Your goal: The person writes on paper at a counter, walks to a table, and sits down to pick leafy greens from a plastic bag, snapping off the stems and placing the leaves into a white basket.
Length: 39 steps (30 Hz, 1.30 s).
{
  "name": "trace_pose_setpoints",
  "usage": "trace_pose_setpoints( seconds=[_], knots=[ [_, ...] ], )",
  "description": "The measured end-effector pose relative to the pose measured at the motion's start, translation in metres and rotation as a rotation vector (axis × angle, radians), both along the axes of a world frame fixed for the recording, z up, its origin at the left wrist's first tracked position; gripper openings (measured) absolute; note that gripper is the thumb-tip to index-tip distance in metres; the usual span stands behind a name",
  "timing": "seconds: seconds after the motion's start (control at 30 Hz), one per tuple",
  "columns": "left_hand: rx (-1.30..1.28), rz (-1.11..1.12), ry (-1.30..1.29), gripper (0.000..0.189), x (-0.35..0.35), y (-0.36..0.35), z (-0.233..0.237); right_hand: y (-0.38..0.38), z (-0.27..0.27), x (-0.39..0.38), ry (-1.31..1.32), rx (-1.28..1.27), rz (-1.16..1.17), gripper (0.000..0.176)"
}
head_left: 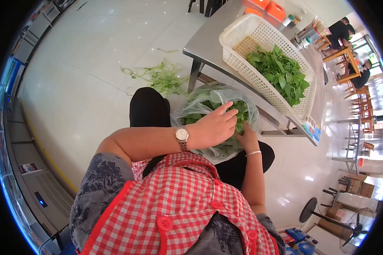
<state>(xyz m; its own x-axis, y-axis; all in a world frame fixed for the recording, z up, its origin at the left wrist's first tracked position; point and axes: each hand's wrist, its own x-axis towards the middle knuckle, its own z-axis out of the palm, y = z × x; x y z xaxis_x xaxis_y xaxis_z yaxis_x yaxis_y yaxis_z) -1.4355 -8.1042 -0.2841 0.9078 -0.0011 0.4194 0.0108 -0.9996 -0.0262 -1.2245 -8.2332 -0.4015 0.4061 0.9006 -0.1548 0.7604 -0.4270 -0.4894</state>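
A clear plastic bag of leafy greens rests between my knees, its mouth spread wide. My left hand, with a watch on the wrist, is over the bag; its fingers are stretched out and somewhat apart. On the right side of the bag, my right hand wears a bracelet and reaches into the greens. Its thumb shows against stems and leaves, which it appears to grip; the other fingers are partly hidden. A white plastic basket on the metal table holds a heap of picked leaves.
Loose stems lie on the tiled floor beyond my knee. The metal table has its corner and leg close to the bag. Orange containers and a chopstick holder stand behind the basket. A fan is at right; people sit far off.
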Motion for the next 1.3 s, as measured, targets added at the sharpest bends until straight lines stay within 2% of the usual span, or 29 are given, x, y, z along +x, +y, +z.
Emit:
trace_pose_setpoints(
  seconds=[0.07, 0.17, 0.37, 0.47, 0.5, 0.6, 0.63, 0.67, 0.73, 0.8, 0.83, 0.9, 0.97, 1.0, 1.07, 1.1, 1.2, 1.3],
  knots=[
    [0.039, -0.014, 0.01, 0.019, 0.0, -0.002, -0.001, 0.01, 0.025, -0.016, 0.218, 0.062, -0.042, 0.053],
    [0.015, -0.042, 0.056, 0.014, -0.002, -0.001, -0.008, 0.018, 0.067, -0.036, 0.752, 0.153, -0.193, 0.039],
    [-0.17, -0.018, 0.289, 0.009, -0.012, 0.006, -0.017, 0.005, 0.119, -0.046, 1.04, 0.417, -0.264, 0.025],
    [-0.392, 0.091, 0.423, 0.007, -0.015, 0.018, -0.041, 0.008, 0.099, -0.038, 0.917, 0.394, -0.204, 0.023],
    [-0.528, 0.113, 0.469, 0.013, -0.014, 0.023, -0.059, 0.006, 0.082, -0.036, 0.888, 0.351, -0.239, 0.024],
    [-0.729, 0.219, 0.42, 0.022, -0.019, 0.021, -0.097, 0.012, 0.04, -0.028, 0.804, 0.286, -0.267, 0.025],
    [-0.707, 0.215, 0.47, 0.032, -0.02, 0.02, -0.097, 0.012, 0.037, -0.031, 0.788, 0.302, -0.252, 0.026],
    [-0.723, 0.23, 0.489, 0.035, -0.022, 0.016, -0.102, 0.01, 0.034, -0.035, 0.776, 0.319, -0.244, 0.027],
    [-0.742, 0.258, 0.518, 0.04, -0.021, 0.014, -0.114, 0.008, 0.029, -0.041, 0.791, 0.355, -0.345, 0.029],
    [-0.649, 0.31, 0.429, 0.047, -0.019, 0.008, -0.117, 0.01, 0.021, -0.045, 0.864, 0.413, -0.459, 0.03],
    [-0.607, 0.337, 0.388, 0.05, -0.019, 0.004, -0.119, 0.011, 0.019, -0.046, 0.997, 0.396, -0.496, 0.03],
    [-0.683, 0.425, 0.358, 0.054, -0.013, 0.009, -0.119, 0.012, 0.015, -0.047, 1.262, 0.355, -0.568, 0.032],
    [-0.731, 0.445, 0.252, 0.058, -0.008, 0.02, -0.123, 0.006, 0.019, -0.042, 1.504, 0.241, -0.493, 0.028],
    [-0.644, 0.426, 0.26, 0.058, -0.004, 0.025, -0.13, 0.004, 0.022, -0.038, 1.622, 0.178, -0.45, 0.026],
    [-0.473, 0.391, 0.277, 0.059, 0.002, 0.031, -0.135, 0.007, 0.03, -0.033, 1.833, 0.277, -0.565, 0.021],
    [-0.518, 0.388, 0.354, 0.059, 0.006, 0.034, -0.133, 0.009, 0.036, -0.03, 1.937, 0.331, -0.623, 0.018],
    [-0.395, 0.477, 0.455, 0.057, 0.015, 0.031, -0.138, 0.017, 0.074, -0.021, 2.051, 0.383, -0.633, 0.014],
    [-0.516, 0.506, 0.319, 0.056, 0.019, 0.039, -0.156, 0.018, 0.108, -0.017, 1.97, 0.479, -0.553, 0.034]
  ],
)
